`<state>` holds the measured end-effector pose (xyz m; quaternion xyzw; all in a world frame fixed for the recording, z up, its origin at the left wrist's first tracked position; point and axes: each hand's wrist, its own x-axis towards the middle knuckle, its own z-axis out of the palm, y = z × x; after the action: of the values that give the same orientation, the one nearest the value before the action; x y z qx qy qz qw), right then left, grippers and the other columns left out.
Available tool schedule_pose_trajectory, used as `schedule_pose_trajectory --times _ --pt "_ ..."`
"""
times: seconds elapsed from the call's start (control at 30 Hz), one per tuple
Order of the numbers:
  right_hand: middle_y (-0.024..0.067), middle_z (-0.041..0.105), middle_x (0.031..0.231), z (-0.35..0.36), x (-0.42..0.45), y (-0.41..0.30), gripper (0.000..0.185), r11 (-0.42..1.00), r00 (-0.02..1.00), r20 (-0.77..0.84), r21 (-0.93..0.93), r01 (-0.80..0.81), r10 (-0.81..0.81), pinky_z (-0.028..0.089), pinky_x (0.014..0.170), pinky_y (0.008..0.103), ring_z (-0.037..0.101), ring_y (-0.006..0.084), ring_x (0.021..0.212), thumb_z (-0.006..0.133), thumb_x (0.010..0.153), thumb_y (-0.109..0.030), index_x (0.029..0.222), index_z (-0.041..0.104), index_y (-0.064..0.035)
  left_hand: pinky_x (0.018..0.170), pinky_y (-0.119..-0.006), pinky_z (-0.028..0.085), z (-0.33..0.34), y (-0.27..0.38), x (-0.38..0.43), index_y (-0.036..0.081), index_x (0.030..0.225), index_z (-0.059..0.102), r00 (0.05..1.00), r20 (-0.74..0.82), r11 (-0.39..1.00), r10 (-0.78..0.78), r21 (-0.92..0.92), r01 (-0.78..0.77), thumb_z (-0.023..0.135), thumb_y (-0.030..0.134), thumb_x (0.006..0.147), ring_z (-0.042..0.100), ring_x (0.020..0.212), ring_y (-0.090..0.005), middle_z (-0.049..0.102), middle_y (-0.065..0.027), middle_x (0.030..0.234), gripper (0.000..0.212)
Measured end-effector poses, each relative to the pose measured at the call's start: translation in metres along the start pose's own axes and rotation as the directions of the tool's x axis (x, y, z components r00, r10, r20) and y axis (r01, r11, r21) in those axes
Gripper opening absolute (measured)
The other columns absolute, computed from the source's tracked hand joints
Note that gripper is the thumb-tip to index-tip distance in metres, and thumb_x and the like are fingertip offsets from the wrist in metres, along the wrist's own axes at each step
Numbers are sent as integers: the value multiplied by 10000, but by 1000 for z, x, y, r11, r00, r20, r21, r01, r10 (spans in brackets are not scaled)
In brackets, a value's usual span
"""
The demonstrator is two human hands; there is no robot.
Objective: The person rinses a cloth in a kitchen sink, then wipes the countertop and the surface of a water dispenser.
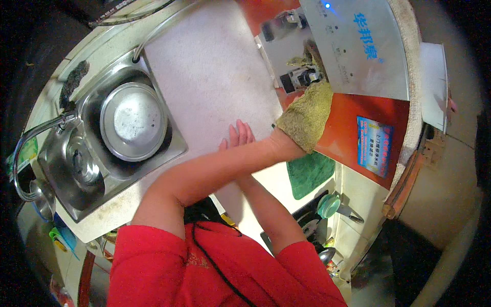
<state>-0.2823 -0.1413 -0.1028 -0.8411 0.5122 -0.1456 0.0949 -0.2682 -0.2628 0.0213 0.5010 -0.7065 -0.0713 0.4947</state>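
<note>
A yellow-green cloth (pixel 307 117) covers most of my left hand (pixel 287 142), which reaches across to the right; its fingers are largely hidden. The cloth lies over the orange-red panel (pixel 341 130), just below the taps (pixel 303 78) of a silver water dispenser (pixel 364 50). My right hand (pixel 241 134) is partly hidden under my left forearm. Its fingers are extended and slightly apart over the pale flat board (pixel 207 69), with nothing seen in them.
On the left, a stainless steel sink (pixel 178 147) holds a round metal bowl (pixel 134 115), beside a curved faucet (pixel 28 134). A green mat (pixel 310 174) and a green-rimmed container (pixel 328 206) are at lower right, near a stove (pixel 312 226). A white container (pixel 433 84) stands at far right.
</note>
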Motion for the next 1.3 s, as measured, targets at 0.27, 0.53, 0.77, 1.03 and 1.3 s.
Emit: schedule_pose_trajectory --times 0.27,0.53,0.77,1.03,1.3 --pt "139 403 1393 -14 4 -10 535 999 998 45 -6 -54 54 319 1030 518 363 349 1303 614 778 -209 1266 471 -42 1075 -527 283 19 20 -7 41 1278 483 994 85 976 -73 -200 89 492 257 824 423 1252 -364 470 -188 1334 502" --pt "155 410 1386 -5 1 -3 542 999 998 -59 39 -19 21 300 1038 527 358 367 1293 612 756 -194 1255 485 -25 1022 -420 384 25 -16 -31 56 1337 432 956 240 956 -171 -195 220 537 249 821 491 1192 -358 504 -197 1297 561" --pt "159 410 1385 9 -1 -1 517 992 993 -111 125 -16 30 297 1044 522 366 385 1278 603 760 -189 1238 504 -19 929 -424 428 66 -44 -82 97 1104 573 838 371 838 -399 -223 498 556 275 823 527 1096 -354 560 -168 1195 333" --pt "134 418 1381 -15 3 -11 506 997 997 17 9 -78 78 321 1034 510 370 344 1300 641 764 -175 1236 506 -51 930 -484 396 62 5 -40 120 1024 617 945 -93 922 -313 -267 279 641 395 780 542 1054 -337 612 -106 1073 369" --pt "130 420 1379 -20 8 -14 487 998 996 64 -12 -60 61 325 1034 504 377 342 1288 645 773 -186 1223 512 -56 836 -435 467 71 -29 29 117 1033 657 745 -305 757 -593 -527 387 573 410 883 606 927 -328 663 -90 992 339"
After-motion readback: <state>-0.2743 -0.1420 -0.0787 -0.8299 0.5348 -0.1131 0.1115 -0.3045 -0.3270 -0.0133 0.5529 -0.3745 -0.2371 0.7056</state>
